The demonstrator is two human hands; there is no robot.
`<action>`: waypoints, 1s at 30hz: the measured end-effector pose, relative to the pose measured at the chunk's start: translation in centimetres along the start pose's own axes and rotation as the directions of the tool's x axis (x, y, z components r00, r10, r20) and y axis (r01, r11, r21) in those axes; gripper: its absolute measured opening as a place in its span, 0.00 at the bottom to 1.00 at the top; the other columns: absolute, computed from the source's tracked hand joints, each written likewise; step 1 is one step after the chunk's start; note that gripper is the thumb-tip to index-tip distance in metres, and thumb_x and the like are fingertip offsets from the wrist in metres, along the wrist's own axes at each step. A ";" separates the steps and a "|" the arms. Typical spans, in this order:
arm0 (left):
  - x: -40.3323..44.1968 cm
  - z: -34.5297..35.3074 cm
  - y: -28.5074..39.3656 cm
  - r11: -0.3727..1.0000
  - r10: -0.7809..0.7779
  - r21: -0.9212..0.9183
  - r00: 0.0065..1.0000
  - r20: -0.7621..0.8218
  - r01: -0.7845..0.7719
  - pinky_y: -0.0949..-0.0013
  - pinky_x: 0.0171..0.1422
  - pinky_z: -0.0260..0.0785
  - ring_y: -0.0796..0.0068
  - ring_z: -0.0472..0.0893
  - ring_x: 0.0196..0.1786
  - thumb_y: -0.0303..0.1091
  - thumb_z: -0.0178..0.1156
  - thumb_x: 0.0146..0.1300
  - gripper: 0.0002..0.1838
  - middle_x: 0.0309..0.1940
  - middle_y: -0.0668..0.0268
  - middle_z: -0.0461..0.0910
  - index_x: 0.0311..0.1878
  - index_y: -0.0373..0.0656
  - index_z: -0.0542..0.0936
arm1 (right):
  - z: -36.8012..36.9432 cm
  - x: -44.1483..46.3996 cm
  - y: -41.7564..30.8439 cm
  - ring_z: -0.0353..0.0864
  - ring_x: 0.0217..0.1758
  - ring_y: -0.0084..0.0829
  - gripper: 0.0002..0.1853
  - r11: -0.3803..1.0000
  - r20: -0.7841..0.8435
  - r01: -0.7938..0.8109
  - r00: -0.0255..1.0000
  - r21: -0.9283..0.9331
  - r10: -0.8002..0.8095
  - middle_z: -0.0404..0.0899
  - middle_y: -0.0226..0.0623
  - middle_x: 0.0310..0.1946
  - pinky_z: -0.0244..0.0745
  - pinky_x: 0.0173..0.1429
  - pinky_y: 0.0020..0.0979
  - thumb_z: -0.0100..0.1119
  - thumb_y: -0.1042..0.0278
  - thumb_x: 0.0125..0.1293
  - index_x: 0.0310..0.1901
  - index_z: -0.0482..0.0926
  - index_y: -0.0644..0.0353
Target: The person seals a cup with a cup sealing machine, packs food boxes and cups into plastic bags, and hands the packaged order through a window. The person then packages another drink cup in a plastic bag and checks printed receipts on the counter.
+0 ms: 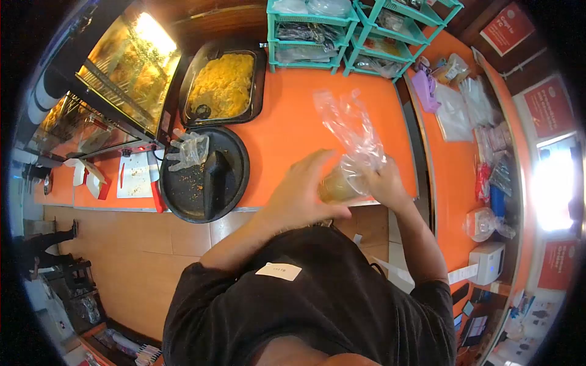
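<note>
A black shirt (317,293) is filling the space nearest the camera, with 1 pale label (279,271) sitting on its chest. The right hand (384,183) is gripping the bunched plastic of 1 clear bag (360,143), its fingers closing narrowly around it. The left hand (296,189) is curving around the bag's lower left side, thumb and fingers standing wide apart; whether they are touching the plastic, I cannot tell. The bag is staying between the 2 hands, over the near edge of the orange table (293,97); its loose top is pointing away from the person, and something yellowish-green is filling its lower part.

Left of the hands, 1 round black pan (226,141) is holding a clear glove (192,151), some crumbs and a dark block (213,183). Just beside the pan, a red-handled knife (157,194) is lying by a white board (135,177). Farther back, a black dish (260,79) is holding yellow food (223,85), and a glass food warmer (131,67) is glowing next to it. Behind the table, 2 stacks of teal trays (308,43) are standing. To the right, 1 other counter (448,183) is carrying plastic bags (455,113) and a white printer (488,262).
</note>
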State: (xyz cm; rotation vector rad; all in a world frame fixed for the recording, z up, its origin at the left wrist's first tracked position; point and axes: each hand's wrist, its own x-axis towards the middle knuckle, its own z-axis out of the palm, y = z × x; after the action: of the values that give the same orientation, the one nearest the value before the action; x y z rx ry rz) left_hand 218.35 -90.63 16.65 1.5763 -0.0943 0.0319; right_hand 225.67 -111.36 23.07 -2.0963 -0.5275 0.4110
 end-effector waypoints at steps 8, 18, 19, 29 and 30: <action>1.7 2.1 4.1 0.944 -0.078 -0.292 0.961 0.264 0.157 0.56 0.59 0.75 0.54 0.79 0.57 0.53 0.74 0.49 0.50 0.55 0.50 0.77 0.68 0.35 0.62 | -2.0 0.9 -2.0 0.84 0.46 0.39 0.18 0.992 0.222 0.108 0.967 0.073 -0.122 0.83 0.48 0.43 0.77 0.50 0.36 0.62 0.64 0.62 0.51 0.79 0.63; 6.2 7.0 -4.3 0.688 -0.052 -0.602 0.855 0.515 0.405 0.59 0.63 0.73 0.60 0.79 0.59 0.44 0.59 0.68 0.28 0.60 0.53 0.76 0.66 0.39 0.70 | -6.3 -1.0 4.8 0.82 0.53 0.45 0.28 0.844 0.325 0.385 0.906 -0.373 -0.270 0.76 0.44 0.57 0.80 0.55 0.37 0.67 0.70 0.53 0.58 0.74 0.60; 6.4 7.0 -4.6 0.773 -0.088 -0.544 0.905 0.417 0.326 0.60 0.63 0.72 0.61 0.79 0.59 0.41 0.61 0.67 0.27 0.60 0.54 0.76 0.65 0.39 0.71 | -6.8 -1.0 6.2 0.83 0.51 0.43 0.27 0.755 0.326 0.490 0.868 -0.436 -0.375 0.76 0.42 0.56 0.81 0.53 0.36 0.67 0.72 0.53 0.57 0.74 0.59; 13.5 14.0 -1.6 0.994 -0.031 0.106 0.831 0.556 -0.034 0.63 0.63 0.70 0.62 0.79 0.56 0.29 0.70 0.55 0.19 0.52 0.58 0.81 0.52 0.41 0.83 | -15.5 -0.1 13.9 0.81 0.33 0.39 0.17 0.991 0.388 0.111 0.912 0.080 -0.134 0.75 0.39 0.32 0.75 0.38 0.38 0.67 0.56 0.58 0.38 0.75 0.61; 14.5 15.1 -0.8 0.996 -0.041 0.092 0.809 0.586 -0.015 0.63 0.63 0.70 0.62 0.80 0.56 0.29 0.70 0.54 0.19 0.50 0.58 0.81 0.51 0.41 0.84 | -16.5 0.5 14.1 0.79 0.32 0.38 0.18 0.990 0.382 0.138 0.914 0.014 -0.133 0.75 0.39 0.30 0.73 0.37 0.38 0.67 0.55 0.57 0.36 0.74 0.62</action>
State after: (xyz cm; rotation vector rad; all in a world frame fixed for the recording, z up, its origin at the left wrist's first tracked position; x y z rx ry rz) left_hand 232.25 -106.29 16.89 1.6313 -0.5793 -0.4780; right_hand 236.96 -129.63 19.99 -1.9824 -0.9002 0.7452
